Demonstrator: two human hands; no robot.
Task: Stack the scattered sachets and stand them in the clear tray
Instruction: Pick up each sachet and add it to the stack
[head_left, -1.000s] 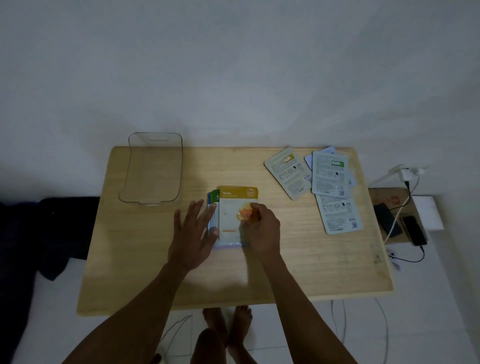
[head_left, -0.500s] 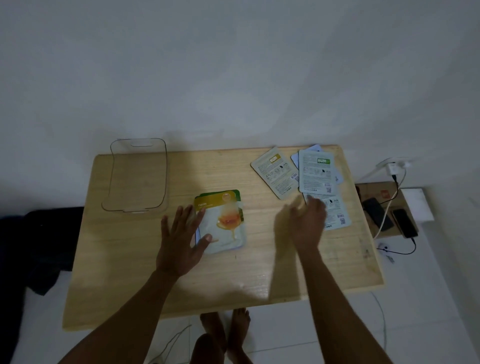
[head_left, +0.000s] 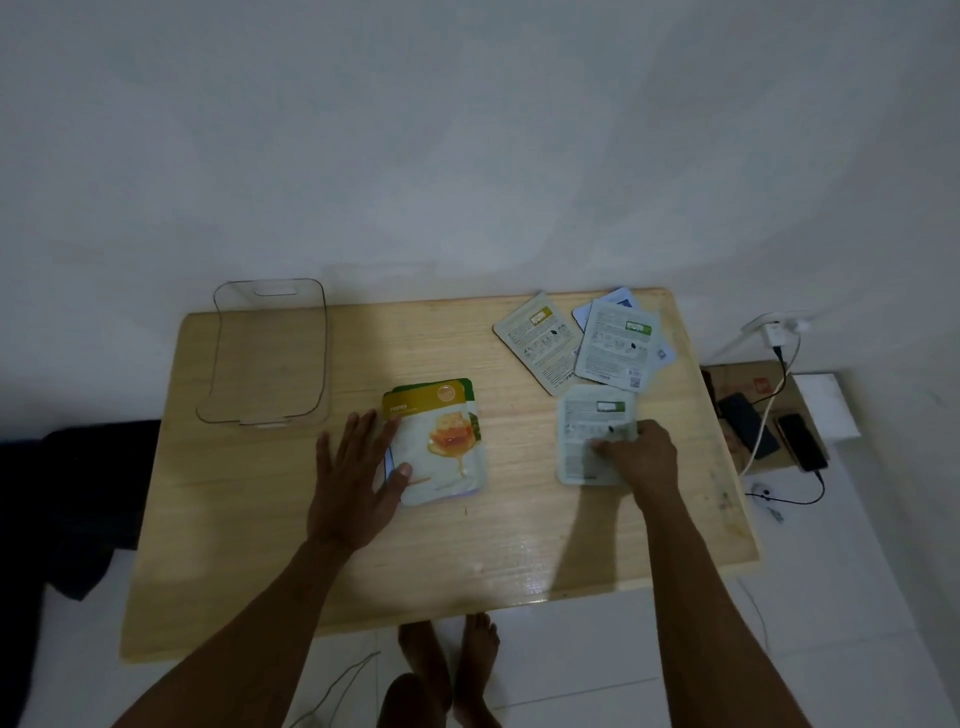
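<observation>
A stack of sachets (head_left: 441, 441) with a yellow honey print on top lies flat at the table's middle. My left hand (head_left: 358, 473) rests spread against its left edge, thumb on the top sachet. My right hand (head_left: 636, 452) presses its fingertips on a pale back-side-up sachet (head_left: 587, 431) lying flat to the right. Three more sachets (head_left: 618, 343) overlap at the back right corner. The clear tray (head_left: 311, 364) stands empty at the back left.
The wooden table (head_left: 260, 545) stands against a white wall. To its right on the floor are a cardboard box (head_left: 737, 379) with two phones, a charger and cables. Dark cloth lies at the left. My bare feet show below the front edge.
My right hand left the honey stack, reached right and came down on the nearest pale sachet, which now lies closer to me. My left hand stayed at the stack's left edge.
</observation>
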